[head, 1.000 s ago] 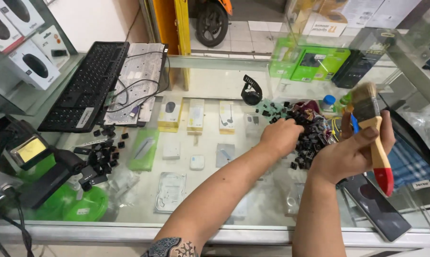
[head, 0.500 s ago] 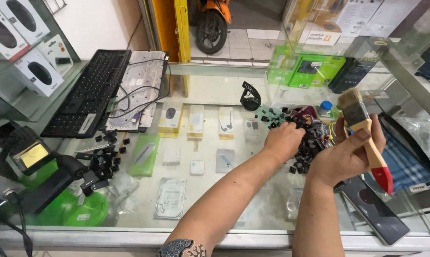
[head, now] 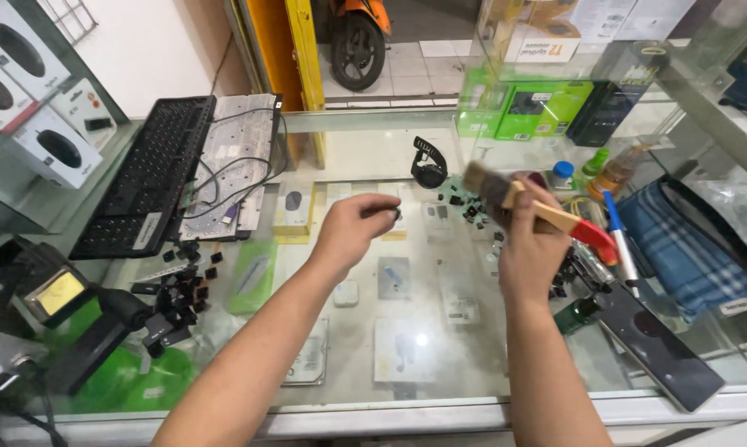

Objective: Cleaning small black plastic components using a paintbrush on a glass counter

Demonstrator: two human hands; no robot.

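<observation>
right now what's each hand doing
left hand: pinching a small dark keycap.
right hand: closed around a paintbrush.

Tiny blurred item [head: 397,214] between fingers [head: 382,217]

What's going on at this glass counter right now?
A person works over the glass counter. The right hand holds a paintbrush with a wooden handle and red end, bristles pointing left. The left hand pinches a small dark piece, likely a keycap, in front of the bristles. More loose keycaps lie at the left near a stripped keyboard.
</observation>
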